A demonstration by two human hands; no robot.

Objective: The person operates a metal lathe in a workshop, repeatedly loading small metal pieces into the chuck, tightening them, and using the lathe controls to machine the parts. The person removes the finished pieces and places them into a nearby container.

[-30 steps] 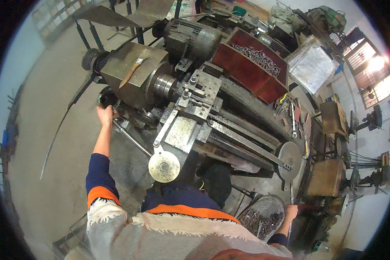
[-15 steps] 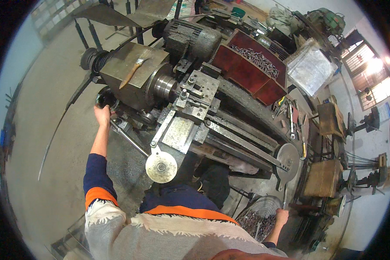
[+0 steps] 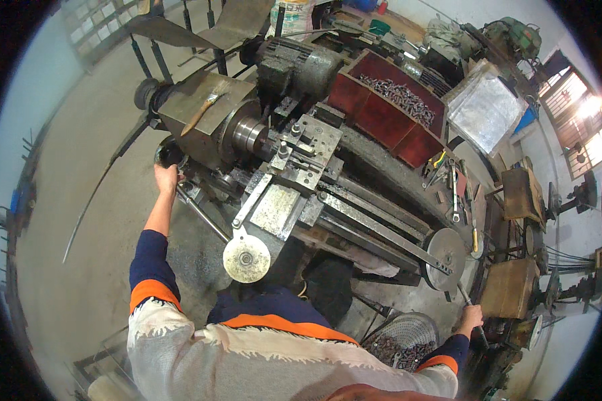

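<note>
I stand at a grey metal lathe [image 3: 354, 200]. My left hand [image 3: 166, 178] reaches out to the left end of the headstock [image 3: 207, 117] and is closed on a dark round knob [image 3: 168, 152] there. My right hand [image 3: 470, 319] is low at the right, gripping a thin metal lever handle [image 3: 463, 295] below the round tailstock handwheel [image 3: 446, 249]. Between my arms sits the carriage handwheel [image 3: 246, 257], with the chuck [image 3: 249, 134] and tool post [image 3: 306, 148] above it.
A brush [image 3: 204, 110] lies on the headstock. Behind the lathe stand an electric motor [image 3: 294, 63] and a red bin of metal parts [image 3: 388, 107]. Spanners [image 3: 453, 194] lie at the right. A mesh basket of parts [image 3: 400, 339] sits on the floor by my right arm.
My right hand has dropped from higher beside the handwheel to the lever handle lower down. My left hand stays at the knob on the headstock end.
</note>
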